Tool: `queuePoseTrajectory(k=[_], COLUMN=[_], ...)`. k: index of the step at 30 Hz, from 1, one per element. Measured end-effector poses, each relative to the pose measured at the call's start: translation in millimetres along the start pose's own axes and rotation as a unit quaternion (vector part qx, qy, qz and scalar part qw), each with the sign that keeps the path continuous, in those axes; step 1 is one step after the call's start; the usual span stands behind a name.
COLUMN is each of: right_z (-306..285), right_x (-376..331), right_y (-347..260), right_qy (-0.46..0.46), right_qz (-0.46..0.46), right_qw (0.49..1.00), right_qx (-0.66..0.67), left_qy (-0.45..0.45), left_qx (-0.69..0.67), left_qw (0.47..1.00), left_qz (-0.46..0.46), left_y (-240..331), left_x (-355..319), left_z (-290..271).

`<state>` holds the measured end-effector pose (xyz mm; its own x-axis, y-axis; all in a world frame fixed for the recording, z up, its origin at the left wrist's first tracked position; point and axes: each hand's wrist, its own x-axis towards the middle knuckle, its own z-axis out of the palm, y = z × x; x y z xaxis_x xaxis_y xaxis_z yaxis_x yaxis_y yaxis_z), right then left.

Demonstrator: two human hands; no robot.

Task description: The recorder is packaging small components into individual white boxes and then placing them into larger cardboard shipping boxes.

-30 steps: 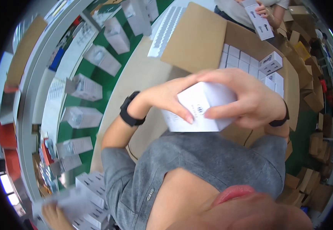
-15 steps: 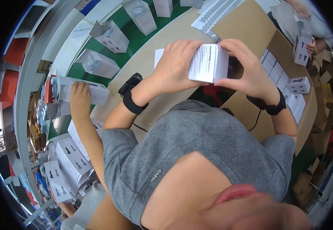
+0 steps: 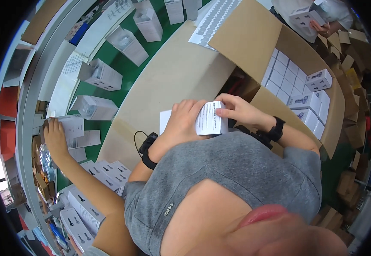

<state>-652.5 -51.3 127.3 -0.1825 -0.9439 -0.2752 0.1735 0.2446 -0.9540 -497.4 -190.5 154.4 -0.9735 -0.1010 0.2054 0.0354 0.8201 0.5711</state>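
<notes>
You are holding a small white carton (image 3: pixel 211 118) in both hands, close against your chest, above the near edge of the tan cardboard-covered worktop (image 3: pixel 172 81). Your left hand (image 3: pixel 184 123) is cupping the carton's left side, fingers curled together around its edge, and a white paper slip (image 3: pixel 165 120) is peeking out just beyond that hand. Your right hand (image 3: pixel 241 112) is pinching the carton's upper right corner, with the thumb pressed flat on the printed face and the fingers wrapped behind.

The grip looks light on the right side, so the carton could be twisting or sliding out if the thumb pressure is easing while the left hand is shifting. The paper slip seems barely trapped; it could be slipping free and dropping onto the worktop. You are also working very near your body, so the carton could be catching on your grey shirt (image 3: pixel 236 170).

Both wrists are bending inward, each wearing a black wristband, with elbows tucked and forearms rising from below. To your right, the large open shipping box (image 3: pixel 279 47) is holding rows of matching white cartons (image 3: pixel 311 102). On your left, another person's hand (image 3: pixel 54 135) is resting on a carton beside the green conveyor belt (image 3: pixel 121 64).
</notes>
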Motion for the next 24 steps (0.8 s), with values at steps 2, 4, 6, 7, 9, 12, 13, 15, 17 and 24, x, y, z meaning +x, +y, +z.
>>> queuePoseTrajectory(k=[2, 4, 6, 7, 9, 12, 13, 15, 17, 24], right_z=[3.8, 7.6, 9.6, 10.6, 11.8, 9.8, 6.6, -7.2, -26.2, -5.4], right_x=[-8.7, -14.1, -15.2, -15.3, -13.4, -3.5, -1.7, 3.0, 3.4, 0.9], right_y=[-1.9, -5.2, -9.8, -12.1, -12.5, 0.8, 3.7, 8.3, 6.6, -25.0], right_qy=[0.033, 0.087, 0.105, 0.122, 0.144, 0.103, 0.104, 0.047, 0.014, 0.102], right_qz=[-0.018, -0.051, -0.08, -0.106, -0.137, -0.067, -0.07, -0.054, -0.044, -0.134], right_qw=[0.997, 0.978, 0.969, 0.958, 0.943, 0.975, 0.975, 0.997, 0.994, 0.98], right_qx=[-0.063, -0.18, -0.209, -0.236, -0.265, -0.183, -0.185, 0.002, 0.094, 0.11], left_qy=[-0.021, -0.03, -0.046, -0.044, -0.06, -0.07, -0.074, -0.075, -0.019, 0.239], left_qx=[-0.049, -0.04, -0.026, -0.023, -0.012, -0.003, -0.003, -0.002, -0.082, -0.271], left_qw=[0.998, 0.998, 0.997, 0.997, 0.996, 0.996, 0.995, 0.995, 0.991, 0.91], left_qz=[-0.031, -0.038, -0.055, -0.052, -0.06, -0.06, -0.061, -0.062, -0.107, -0.201], left_y=[-5.6, -3.4, -1.1, -1.0, -2.9, -2.3, -1.1, -1.7, -10.4, -52.4], left_x=[-5.0, -5.6, -5.7, -6.8, -9.6, -11.6, -13.0, -16.8, -25.0, -39.4], left_z=[9.7, 7.8, 5.5, 5.1, 5.8, 5.8, 5.9, 5.4, 3.1, 30.5])
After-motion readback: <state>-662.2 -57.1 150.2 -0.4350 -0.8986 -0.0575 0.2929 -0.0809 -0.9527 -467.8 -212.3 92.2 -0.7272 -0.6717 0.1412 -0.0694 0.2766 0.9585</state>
